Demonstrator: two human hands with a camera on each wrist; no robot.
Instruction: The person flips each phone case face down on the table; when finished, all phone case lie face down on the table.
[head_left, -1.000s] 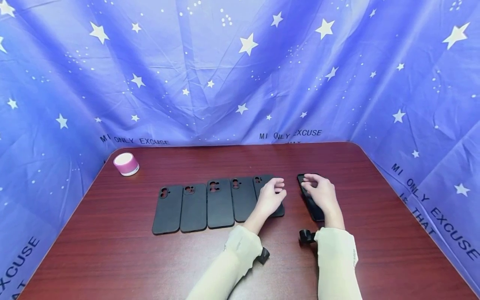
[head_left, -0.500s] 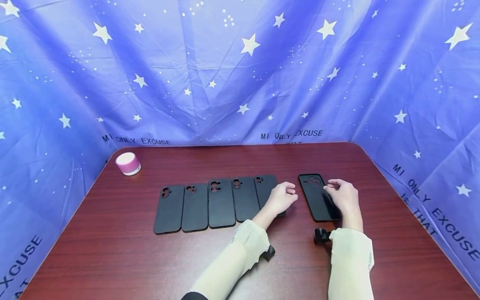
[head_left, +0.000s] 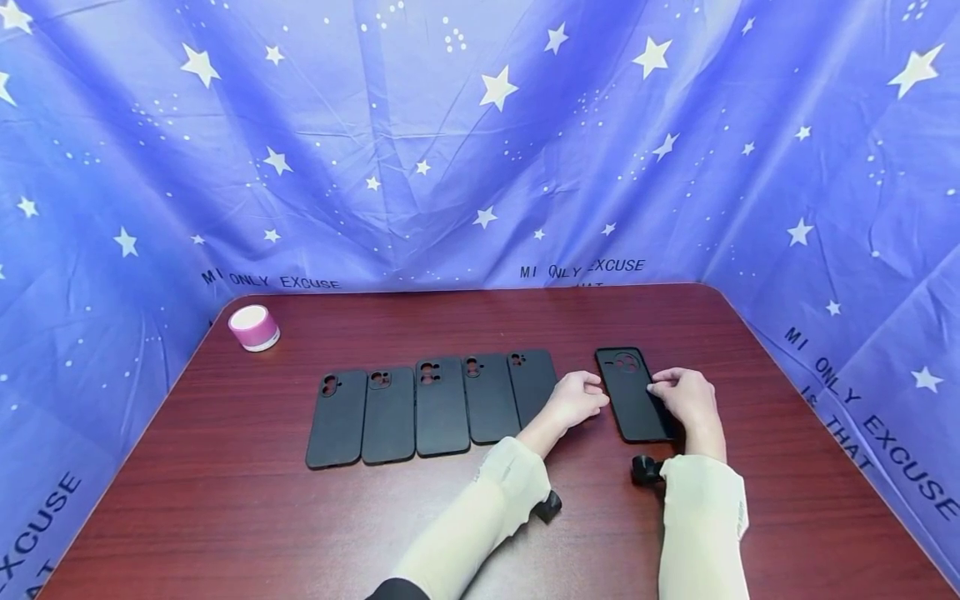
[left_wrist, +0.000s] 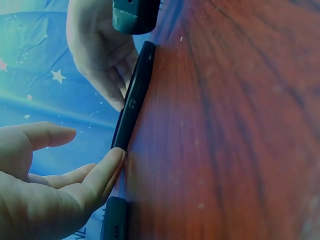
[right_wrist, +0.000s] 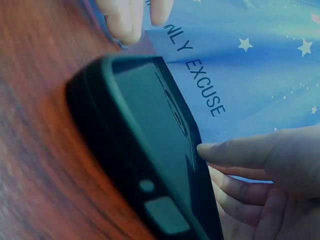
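Note:
A black phone case lies hollow side up at the right of the table, with its camera cutout toward the far end. My right hand pinches its right edge; in the right wrist view the thumb is on the rim and the fingers curl beneath it. My left hand reaches to the case's left edge. In the left wrist view a fingertip of the left hand is right at the edge of the case, thumb held apart.
Left of the hands several black phone cases lie back up in a row, side by side; the left hand partly overlaps the rightmost case. A pink and white round object stands at the table's far left corner. Starry blue cloth hangs behind.
My right hand has moved right from over the case to its right edge, uncovering the camera cutout. My left hand has moved right, away from the row, to the case's left edge.

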